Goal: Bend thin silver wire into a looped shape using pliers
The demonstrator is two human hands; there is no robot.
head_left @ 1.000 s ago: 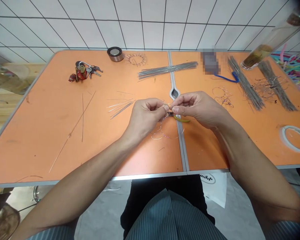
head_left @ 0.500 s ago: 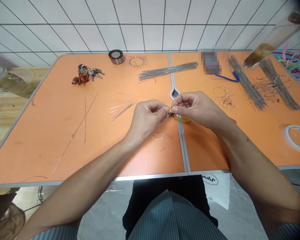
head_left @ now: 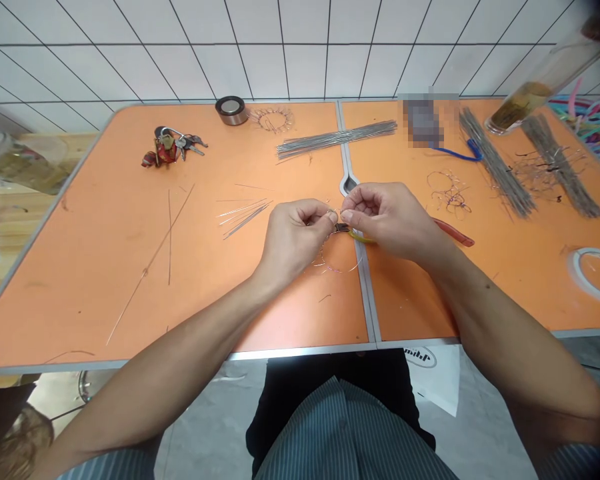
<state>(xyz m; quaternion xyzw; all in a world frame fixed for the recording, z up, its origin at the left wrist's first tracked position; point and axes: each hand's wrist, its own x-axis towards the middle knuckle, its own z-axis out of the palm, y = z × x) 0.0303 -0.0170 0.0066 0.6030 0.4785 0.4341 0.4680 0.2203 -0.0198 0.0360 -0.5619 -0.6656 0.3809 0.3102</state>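
A thin wire ring [head_left: 336,271] with small loops and loose ends hangs below my left hand [head_left: 303,230], whose thumb and index finger pinch its upper part. My right hand [head_left: 387,217] is closed just beside it, thumb against fingers, on a wire too fine to follow clearly. The two sets of fingertips nearly meet. Under my hands lies a pair of pliers [head_left: 453,231]; its dark jaws and a yellow handle show between my hands, and the red handle sticks out past my right wrist.
Several short wires [head_left: 245,217] lie left of my hands, with longer wires [head_left: 150,267] beyond. Keys [head_left: 173,147], a tape roll [head_left: 231,110] and a wire bundle [head_left: 337,139] are at the back. More bundles [head_left: 497,163], tangled wire rings [head_left: 449,192] and a white ring [head_left: 597,273] sit right.
Both hands stay pinched together, with only a slight shift. The wire ring has swung a little, and more of the pliers' red handle shows beside my right wrist.
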